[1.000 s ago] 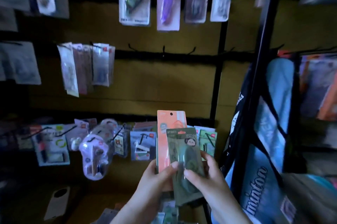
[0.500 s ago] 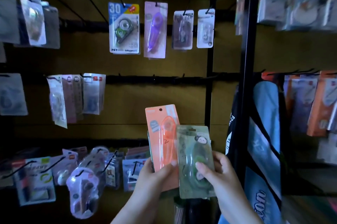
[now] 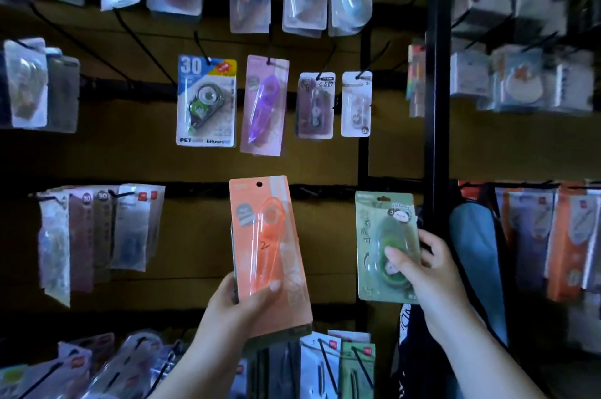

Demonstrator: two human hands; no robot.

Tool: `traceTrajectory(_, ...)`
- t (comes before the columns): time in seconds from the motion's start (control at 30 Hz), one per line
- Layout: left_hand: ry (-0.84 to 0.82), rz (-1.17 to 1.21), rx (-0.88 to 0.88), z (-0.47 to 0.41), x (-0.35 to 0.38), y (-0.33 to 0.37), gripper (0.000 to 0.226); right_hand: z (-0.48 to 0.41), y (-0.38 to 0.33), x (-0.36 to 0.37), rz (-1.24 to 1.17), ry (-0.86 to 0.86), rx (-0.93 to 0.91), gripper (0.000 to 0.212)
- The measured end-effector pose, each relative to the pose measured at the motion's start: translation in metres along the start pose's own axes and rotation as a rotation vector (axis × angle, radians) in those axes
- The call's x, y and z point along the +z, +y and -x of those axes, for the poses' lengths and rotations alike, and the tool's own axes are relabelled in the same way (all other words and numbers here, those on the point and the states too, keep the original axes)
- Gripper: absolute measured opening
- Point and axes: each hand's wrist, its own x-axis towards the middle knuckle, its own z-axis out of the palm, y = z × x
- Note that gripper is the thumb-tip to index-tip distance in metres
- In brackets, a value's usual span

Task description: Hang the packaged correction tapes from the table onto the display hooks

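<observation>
My left hand (image 3: 242, 304) grips the lower part of an orange packaged correction tape (image 3: 268, 252), held upright with its hang hole at the top; more packs seem stacked behind it. My right hand (image 3: 422, 268) holds a green packaged correction tape (image 3: 383, 236) by its blister, apart from the orange one and to its right. Both packs are raised in front of a dark rail of display hooks (image 3: 309, 192) on the brown wall panel. The table is out of view.
Hung packs fill the wall: a blue "30" pack (image 3: 206, 102), a purple pack (image 3: 265, 106), two small packs (image 3: 356, 104), a cluster at left (image 3: 100, 229). A black upright post (image 3: 437, 73) stands right, with a blue bag (image 3: 478, 268) beyond it.
My right hand has pulled the green pack off the orange one and moved it right. Both packs have risen toward the hook rail, and the view has tilted upward.
</observation>
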Motion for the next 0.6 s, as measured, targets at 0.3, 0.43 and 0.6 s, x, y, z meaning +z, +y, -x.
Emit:
traceTrajectory(0.3, -0.040, 0.020, -0.039, -0.014, 0.011, 0.004, 0.066, -0.027, 0.004, -0.004, 0.050, 0.053, -0.037, 0.039)
traceTrajectory(0.43, -0.028, 0.006, -0.056, -0.019, 0.006, 0.000, 0.065, -0.031, 0.010, -0.002, 0.099, 0.004, -0.019, 0.020)
traceTrajectory(0.6, -0.031, -0.007, -0.053, -0.022, 0.006, -0.001, 0.063, -0.032, 0.010, -0.002, 0.033, -0.010, -0.047, 0.021)
